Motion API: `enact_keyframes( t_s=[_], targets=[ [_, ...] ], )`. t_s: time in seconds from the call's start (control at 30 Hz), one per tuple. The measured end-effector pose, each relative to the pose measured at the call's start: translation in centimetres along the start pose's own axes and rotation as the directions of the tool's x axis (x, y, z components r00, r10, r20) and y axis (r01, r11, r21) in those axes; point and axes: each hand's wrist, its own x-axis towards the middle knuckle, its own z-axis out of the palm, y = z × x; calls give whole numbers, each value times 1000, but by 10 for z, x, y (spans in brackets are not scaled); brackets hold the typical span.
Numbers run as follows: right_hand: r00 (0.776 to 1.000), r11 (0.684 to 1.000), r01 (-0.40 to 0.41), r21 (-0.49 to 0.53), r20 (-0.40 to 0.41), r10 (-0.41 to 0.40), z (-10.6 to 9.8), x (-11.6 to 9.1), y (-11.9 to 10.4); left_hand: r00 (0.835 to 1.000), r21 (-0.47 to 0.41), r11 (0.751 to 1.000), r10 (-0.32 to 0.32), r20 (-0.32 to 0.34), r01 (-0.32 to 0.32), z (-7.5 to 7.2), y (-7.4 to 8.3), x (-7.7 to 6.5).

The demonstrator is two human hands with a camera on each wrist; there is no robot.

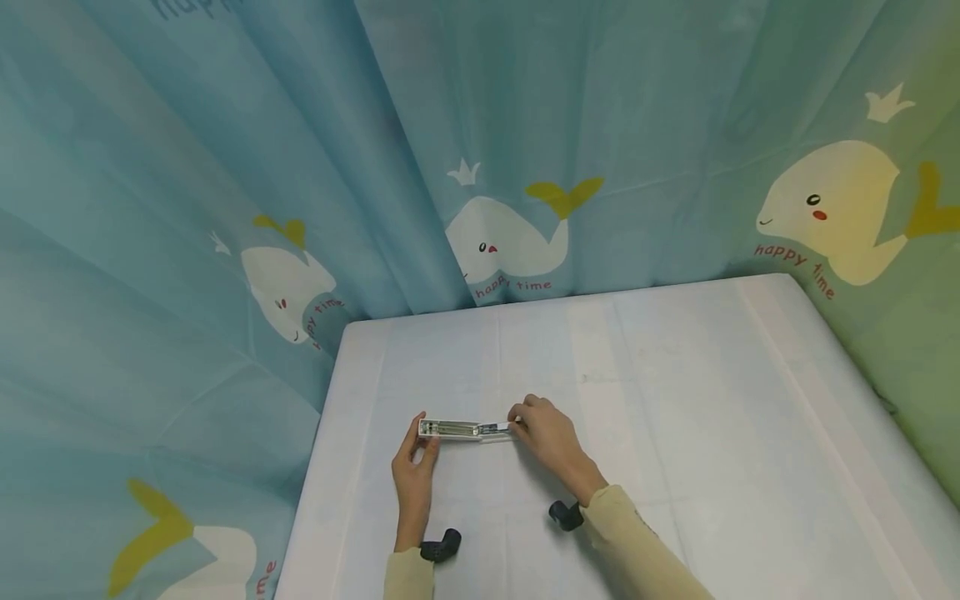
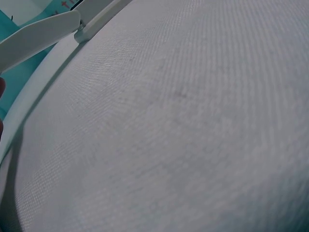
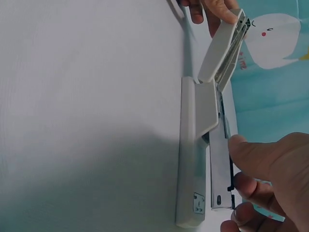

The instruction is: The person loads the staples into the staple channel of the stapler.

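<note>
A white stapler (image 3: 190,159) lies along the table with its top cover (image 3: 219,53) swung far back, showing the metal inside. My left hand (image 1: 415,471) grips the end of that cover between thumb and fingers. At the other end, my right hand (image 1: 553,442) pinches the metal staple magazine (image 3: 221,169), its thumb (image 3: 251,152) against the side. The magazine stands a little apart from the white base. In the left wrist view part of the cover (image 2: 43,36) shows at the upper left, with only fingertips of the left hand at the edge.
A pale cloth covers the table (image 1: 712,400). Behind and beside it hangs a blue-green curtain (image 1: 637,167) printed with whales. Black wrist cameras sit on the left wrist (image 1: 441,547) and right wrist (image 1: 566,515).
</note>
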Motion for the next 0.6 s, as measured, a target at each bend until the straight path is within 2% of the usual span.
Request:
enact_keyframes(
  t_s=[0.37,0.5,0.6],
  targets=[
    [996,999,42,1,81,-42,-3,9,4,1000,1,1000,9,-9,-9,1,0,1],
    [994,999,17,46,106,-22,-4,11,2,1000,-9,1000,16,-3,-16,1,-1,0],
    [991,994,-39,101,134,25,-3,10,0,1000,-7,1000,19,5,-19,0,-1,-1]
  ],
)
